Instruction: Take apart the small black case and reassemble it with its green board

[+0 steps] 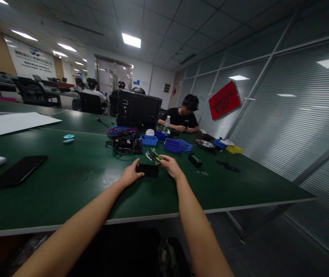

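Note:
My left hand (131, 173) grips the left end of a small black case (147, 170) on the green table, thumb on the near side. Just above and behind the case's right end, my right hand (170, 165) holds a green circuit board (154, 156) with yellow and white parts, pinched between thumb and fingers. The board is tilted, and I cannot tell whether it touches the case. Farther right lies another black box (195, 160) with green showing on top, apart from both hands.
Blue trays (172, 145), a power supply with cables (123, 144), a baseball (150, 132) and a water bottle (166, 124) stand behind my hands. A metal dish (205, 144) is at right, a black phone (18, 171) at left. Across the table (89, 207) sits a person (183, 115).

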